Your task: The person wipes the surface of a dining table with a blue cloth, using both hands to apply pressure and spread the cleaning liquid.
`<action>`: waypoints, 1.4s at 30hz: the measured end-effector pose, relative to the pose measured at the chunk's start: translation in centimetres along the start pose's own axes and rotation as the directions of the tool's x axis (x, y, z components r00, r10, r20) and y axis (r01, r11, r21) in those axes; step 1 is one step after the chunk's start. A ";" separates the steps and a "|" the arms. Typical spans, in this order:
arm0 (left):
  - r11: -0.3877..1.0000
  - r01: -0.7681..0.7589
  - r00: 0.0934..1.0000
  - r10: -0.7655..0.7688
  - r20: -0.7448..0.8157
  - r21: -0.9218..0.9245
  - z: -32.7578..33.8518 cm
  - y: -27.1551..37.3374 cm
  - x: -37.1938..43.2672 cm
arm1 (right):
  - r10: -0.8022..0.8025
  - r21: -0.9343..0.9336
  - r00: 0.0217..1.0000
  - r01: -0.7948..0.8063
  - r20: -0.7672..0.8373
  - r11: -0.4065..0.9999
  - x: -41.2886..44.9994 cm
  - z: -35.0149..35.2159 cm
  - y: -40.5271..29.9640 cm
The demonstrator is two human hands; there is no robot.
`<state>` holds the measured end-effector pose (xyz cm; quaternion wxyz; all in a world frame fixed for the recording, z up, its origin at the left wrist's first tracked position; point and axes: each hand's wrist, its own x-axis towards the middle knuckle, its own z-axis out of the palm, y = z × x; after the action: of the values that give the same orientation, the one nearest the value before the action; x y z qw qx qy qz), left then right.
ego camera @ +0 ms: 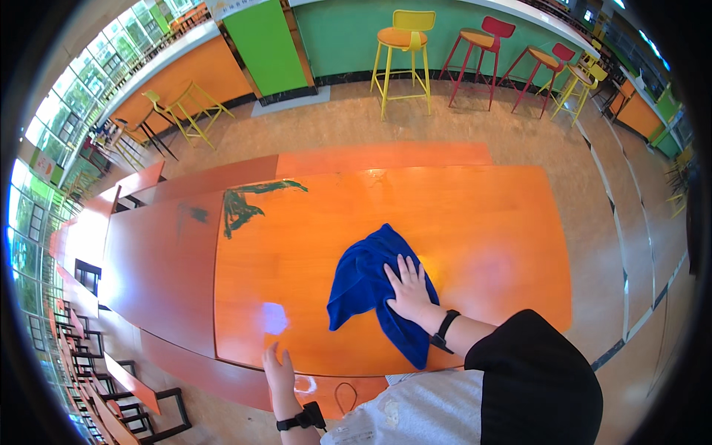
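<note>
My right hand point(410, 288) lies flat with its fingers spread on a blue cloth point(359, 278), pressing it against an orange wood-look tabletop point(484, 217). The cloth is rumpled, with one corner pointing away from me and another reaching towards the near edge. Above the near left edge of the table hovers my left hand point(279, 367), its fingers apart and nothing in it. A dark green smear point(239, 211) marks the tabletop's far left corner.
A reddish-brown table point(161, 267) adjoins on the left, with a small dark smudge point(198, 214). Benches run along the far side point(384, 156) and near side point(222, 378). Beyond the floor stand a yellow bar stool point(403, 39), red stools point(478, 39) and a green counter point(345, 39).
</note>
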<state>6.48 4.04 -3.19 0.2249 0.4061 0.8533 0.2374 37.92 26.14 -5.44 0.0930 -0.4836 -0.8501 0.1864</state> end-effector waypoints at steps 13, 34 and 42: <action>0.909 0.265 0.865 -0.076 -0.497 0.323 5.3 -1.0 4.5 | -0.167 0.175 0.974 0.193 -0.153 0.966 14.3 -1.5 7.9; 0.803 0.411 0.878 -0.221 -0.424 0.433 5.6 -2.0 4.5 | 0.165 -0.289 0.936 -0.259 -0.312 0.922 14.7 2.4 0.9; 0.812 0.398 0.895 -0.240 -0.376 0.427 5.5 -1.3 4.2 | 0.493 -0.198 0.750 -0.617 -0.441 0.762 26.1 0.7 3.2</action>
<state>6.53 7.88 -9.02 0.0165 0.2574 0.9657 0.0297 26.79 49.80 -7.95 0.1052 -0.7513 -0.6507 -0.0326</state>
